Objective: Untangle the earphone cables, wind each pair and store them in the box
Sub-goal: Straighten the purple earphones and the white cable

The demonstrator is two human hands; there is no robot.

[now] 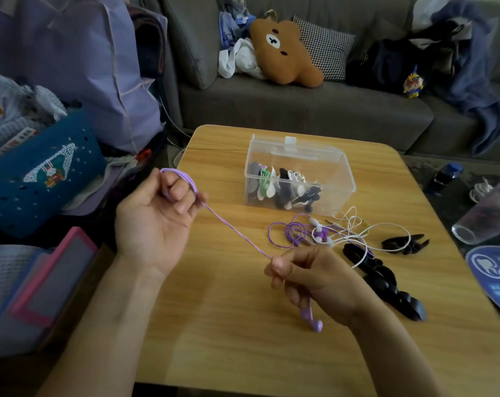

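Observation:
A purple earphone cable runs taut between my hands above the wooden table. My left hand has turns of it looped over its curled fingers. My right hand pinches the cable near the earbuds, and a purple earbud hangs below its fingers. A tangle of another purple pair and a white pair lies on the table beyond my right hand. The clear plastic box stands at the table's middle back, lid open, with several wound pairs inside.
Black cable clips lie in a row right of my right hand, with more clips further back. A glass, a blue fan and a dark bottle sit at the right. A grey sofa stands behind the table.

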